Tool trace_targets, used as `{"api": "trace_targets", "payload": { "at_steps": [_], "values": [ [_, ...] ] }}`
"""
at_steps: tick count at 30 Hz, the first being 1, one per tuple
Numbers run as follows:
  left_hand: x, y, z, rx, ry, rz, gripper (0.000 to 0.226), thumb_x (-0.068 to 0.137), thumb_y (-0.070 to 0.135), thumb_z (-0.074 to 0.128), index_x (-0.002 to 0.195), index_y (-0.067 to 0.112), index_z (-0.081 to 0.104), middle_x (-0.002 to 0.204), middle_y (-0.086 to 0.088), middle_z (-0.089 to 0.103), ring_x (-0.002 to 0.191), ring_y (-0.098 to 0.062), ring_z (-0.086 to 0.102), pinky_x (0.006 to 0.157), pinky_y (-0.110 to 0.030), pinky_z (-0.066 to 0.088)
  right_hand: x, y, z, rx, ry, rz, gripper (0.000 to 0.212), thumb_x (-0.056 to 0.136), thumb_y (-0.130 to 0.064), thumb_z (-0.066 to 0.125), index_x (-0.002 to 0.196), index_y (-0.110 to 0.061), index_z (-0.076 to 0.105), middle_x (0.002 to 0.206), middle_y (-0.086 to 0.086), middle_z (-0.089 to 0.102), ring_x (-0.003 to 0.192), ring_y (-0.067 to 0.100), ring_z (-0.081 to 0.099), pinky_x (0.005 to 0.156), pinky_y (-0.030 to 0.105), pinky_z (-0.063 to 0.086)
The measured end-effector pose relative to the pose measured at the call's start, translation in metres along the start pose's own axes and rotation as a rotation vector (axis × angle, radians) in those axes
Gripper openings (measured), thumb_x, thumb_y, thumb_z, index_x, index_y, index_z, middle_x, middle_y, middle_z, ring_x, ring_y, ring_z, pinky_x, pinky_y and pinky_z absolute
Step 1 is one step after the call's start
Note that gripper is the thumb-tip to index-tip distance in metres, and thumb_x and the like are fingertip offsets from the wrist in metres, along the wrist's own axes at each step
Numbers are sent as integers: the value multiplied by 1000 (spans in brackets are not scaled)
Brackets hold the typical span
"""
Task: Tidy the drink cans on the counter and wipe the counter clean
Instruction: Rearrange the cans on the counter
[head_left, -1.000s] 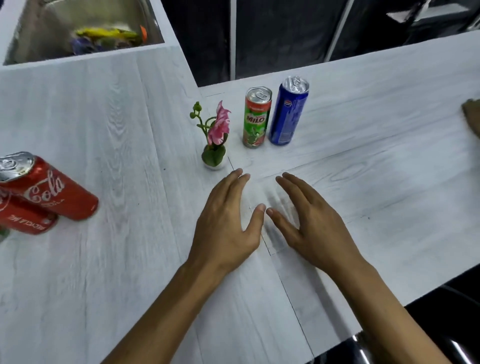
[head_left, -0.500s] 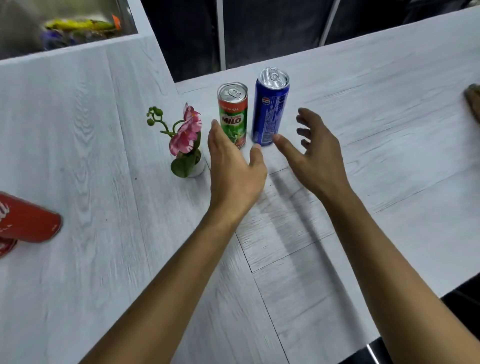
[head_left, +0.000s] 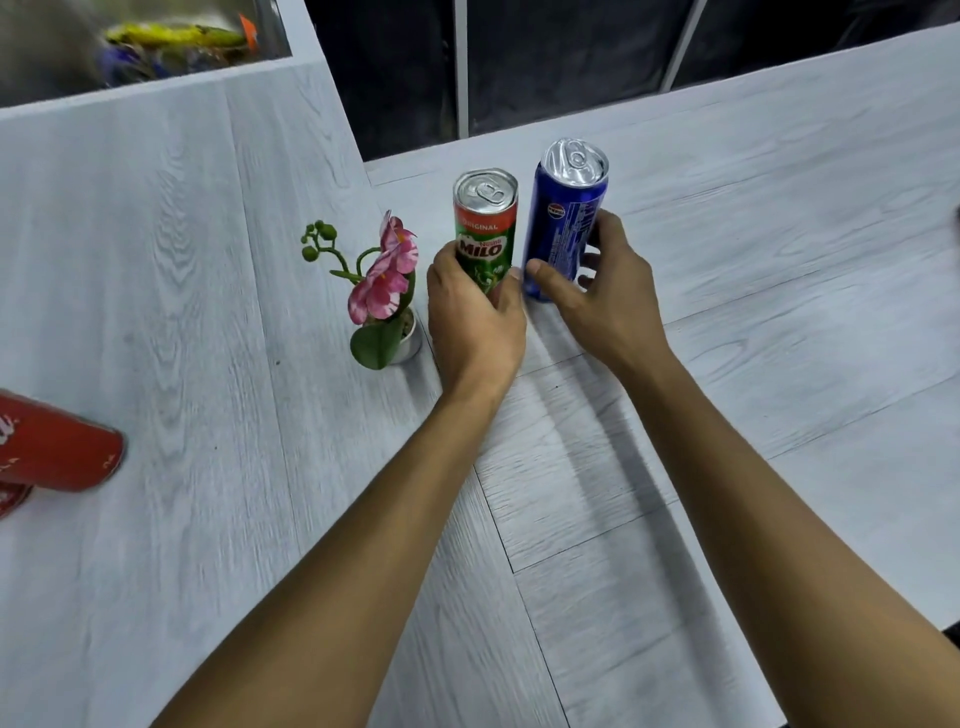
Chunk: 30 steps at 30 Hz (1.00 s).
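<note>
A green Milo can stands upright near the inner corner of the pale wood-grain counter. My left hand is wrapped around its lower half. Right beside it stands a taller blue Pepsi can, with my right hand closed around its lower part, thumb in front and fingers behind. A red Coca-Cola can shows at the left edge, its top cut off by the frame; part of a second red can peeks out below it.
A small potted pink orchid stands just left of my left hand. A sink with colourful items lies at the back left. The counter's far edge drops to a dark gap behind the cans; its near right edge runs beside my right arm.
Both hands reached forward from the counter surface and closed on the two upright cans, left on the Milo, right on the Pepsi. The view shifted closer to them.
</note>
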<state>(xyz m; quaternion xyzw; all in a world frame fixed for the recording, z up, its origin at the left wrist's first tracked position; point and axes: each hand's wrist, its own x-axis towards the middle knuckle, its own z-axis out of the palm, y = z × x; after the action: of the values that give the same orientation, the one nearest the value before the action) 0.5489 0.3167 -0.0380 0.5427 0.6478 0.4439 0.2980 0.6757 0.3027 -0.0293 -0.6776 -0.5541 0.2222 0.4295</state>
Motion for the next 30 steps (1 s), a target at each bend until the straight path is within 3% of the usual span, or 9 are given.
{"api": "trace_targets", "payload": {
  "at_steps": [6,9,14,18,26,30],
  "values": [
    [-4,-1,-4,-5,6,15,54,90,30,78,136,12,55,129,-1,65,114,-14,64,84,-15,45,-4,-2,-6,-16,30,16,68,85,-40,82,138,-13,50,132,-2,67,108,10,67,89,29,60],
    [-11,1,-10,-10,-26,23,54,88,31,80,133,12,57,127,-1,66,112,-14,66,88,-20,52,-16,-2,-11,-20,46,31,68,83,-41,83,137,-13,51,130,-4,67,105,7,67,85,24,59],
    [-39,0,-26,-33,-106,50,54,86,31,83,131,11,60,123,-1,69,109,-14,69,91,-34,60,-49,2,-23,-29,53,49,67,82,-43,84,135,-16,53,120,-16,63,94,-11,61,73,3,50],
    [-68,-2,-47,-83,-135,56,53,84,32,84,129,16,62,121,3,71,107,-8,69,89,-29,61,-81,1,-33,-19,54,73,68,81,-43,86,135,-18,54,121,-17,62,95,-17,57,74,0,48],
    [-121,-22,-108,-110,-171,58,54,82,36,86,129,19,63,121,9,71,109,-2,67,89,-17,57,-149,-15,-31,-4,39,81,71,76,-45,88,134,-22,54,119,-14,65,96,-18,60,78,8,55],
    [-137,-35,-142,-102,-143,74,56,81,37,86,129,22,64,119,13,70,109,2,66,89,-10,53,-175,-32,-13,20,18,39,68,78,-42,89,132,-21,55,112,-23,63,97,-24,58,77,0,47]
  ]
}}
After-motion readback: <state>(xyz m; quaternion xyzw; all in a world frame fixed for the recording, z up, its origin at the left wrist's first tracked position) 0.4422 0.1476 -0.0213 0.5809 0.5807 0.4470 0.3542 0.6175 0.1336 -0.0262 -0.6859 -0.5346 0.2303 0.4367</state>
